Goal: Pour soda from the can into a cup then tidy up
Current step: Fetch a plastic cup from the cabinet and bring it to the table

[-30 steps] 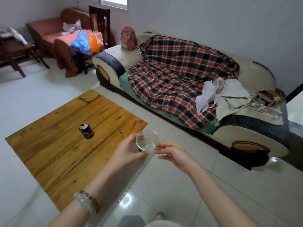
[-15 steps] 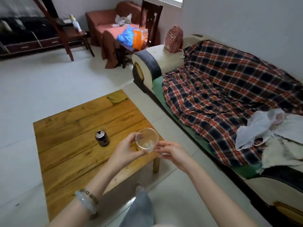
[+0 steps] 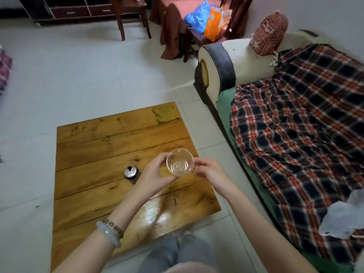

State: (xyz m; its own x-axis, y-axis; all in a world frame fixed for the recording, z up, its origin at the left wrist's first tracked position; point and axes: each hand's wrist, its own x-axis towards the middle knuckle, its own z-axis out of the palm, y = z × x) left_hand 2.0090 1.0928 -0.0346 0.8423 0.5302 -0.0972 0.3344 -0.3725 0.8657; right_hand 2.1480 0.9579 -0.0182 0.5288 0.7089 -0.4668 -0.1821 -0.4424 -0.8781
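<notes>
A clear plastic cup [image 3: 180,164] is held upright above the low wooden table [image 3: 102,138], and it looks empty. My left hand [image 3: 155,176] grips its left side with thumb and fingers. From the right, my right hand [image 3: 208,173] touches the rim with its fingertips. A dark soda can [image 3: 131,173] with its top open stands on the table just left of my left hand, apart from it.
A yellow-green cloth [image 3: 166,114] lies at the table's far right corner. A sofa with a plaid blanket [image 3: 295,131] runs along the right. Wooden chairs [image 3: 132,18] and coloured bags [image 3: 206,18] stand at the back. White tiled floor surrounds the table.
The view has swung left and down and come closer to the table. Both hands have carried the cup from beside the table's edge to above it, near the can.
</notes>
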